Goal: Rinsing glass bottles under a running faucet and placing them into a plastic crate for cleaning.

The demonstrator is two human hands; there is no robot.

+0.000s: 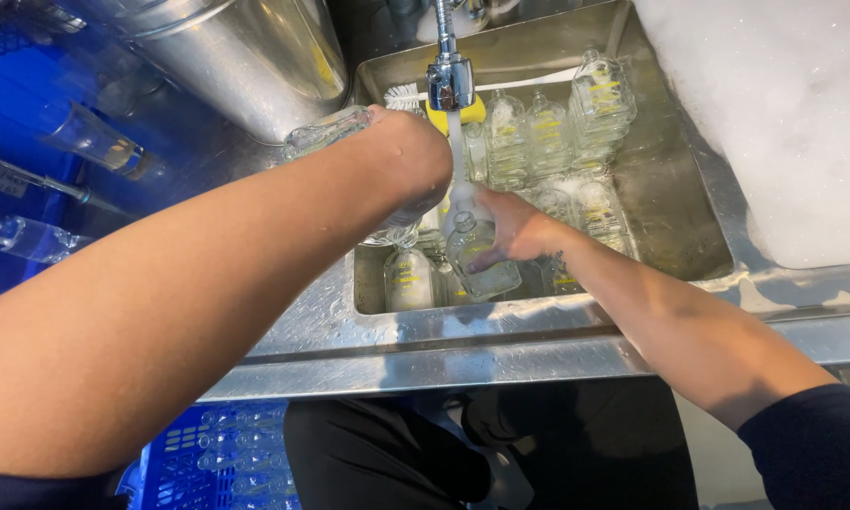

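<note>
Stainless steel sink (689, 227) holds many clear glass bottles (547, 132), some upright, some lying. My right hand (514, 229) grasps one small glass bottle (477, 255), tilted, its neck directly under the water stream from the faucet (450, 76). My left hand (411, 156) is clenched around a second clear bottle (326, 132), held on its side above the sink's left edge. Yellow-handled bottle brush (415, 94) lies at the sink's rear. Large steel bucket (245, 57) stands on the counter to the left. Blue crate (208, 458) with more bottles sits below the counter. Foam (783, 104) fills the adjoining basin.
</note>
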